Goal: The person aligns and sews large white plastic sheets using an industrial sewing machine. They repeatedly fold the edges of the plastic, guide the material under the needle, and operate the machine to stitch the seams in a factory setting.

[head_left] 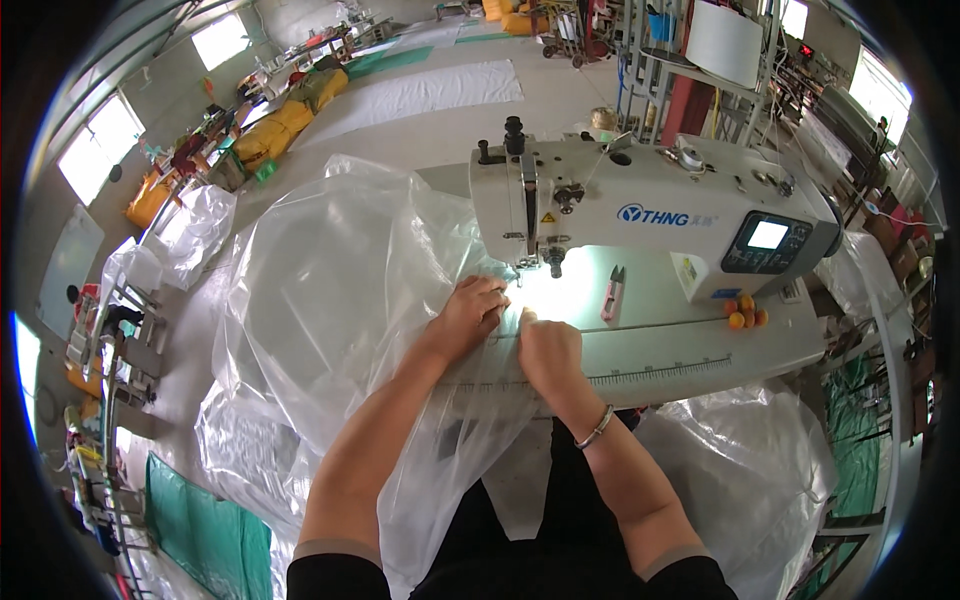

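Observation:
A white sewing machine (pixel 620 190) stands in front of me with its work light on. Clear plastic sheeting (pixel 310 280) covers the left of its bed and drapes down over my lap. My left hand (pixel 470 312), fingers bent and close together, grips the sheeting just left of the presser foot (pixel 520 272). Just in front of the needle area my right hand (pixel 548 348) is closed in a pinch on the sheet's edge; its fingertips are partly hidden. A metal bracelet (pixel 596 427) circles my right wrist.
Thread snips (pixel 613 293) lie on the bed right of the needle. Several small orange fruits (pixel 746 313) sit near the control panel (pixel 768 243). More clear sheeting (pixel 740 470) hangs at the lower right. A ruler scale (pixel 660 372) runs along the front edge.

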A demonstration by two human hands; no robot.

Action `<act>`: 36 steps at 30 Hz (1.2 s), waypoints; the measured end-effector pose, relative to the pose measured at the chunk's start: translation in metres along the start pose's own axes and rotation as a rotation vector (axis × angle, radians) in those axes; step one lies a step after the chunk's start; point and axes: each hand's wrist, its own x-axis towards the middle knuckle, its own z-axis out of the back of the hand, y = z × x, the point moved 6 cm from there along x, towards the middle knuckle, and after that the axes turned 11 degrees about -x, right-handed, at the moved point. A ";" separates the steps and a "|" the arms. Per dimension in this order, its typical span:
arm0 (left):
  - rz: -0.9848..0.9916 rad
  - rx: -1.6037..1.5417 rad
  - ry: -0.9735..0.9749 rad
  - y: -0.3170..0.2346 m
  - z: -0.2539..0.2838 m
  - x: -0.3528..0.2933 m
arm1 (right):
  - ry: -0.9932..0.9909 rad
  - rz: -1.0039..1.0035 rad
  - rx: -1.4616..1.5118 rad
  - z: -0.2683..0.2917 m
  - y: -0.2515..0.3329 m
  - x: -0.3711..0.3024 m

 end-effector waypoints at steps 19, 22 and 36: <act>0.016 0.023 -0.088 0.007 -0.002 0.006 | -0.006 0.010 -0.028 -0.009 -0.002 0.013; 0.154 0.074 -0.059 0.014 -0.006 0.002 | -0.031 0.005 -0.048 -0.010 0.001 0.016; 0.677 0.473 0.426 0.102 0.127 -0.053 | -0.050 0.034 -0.006 -0.008 -0.007 0.011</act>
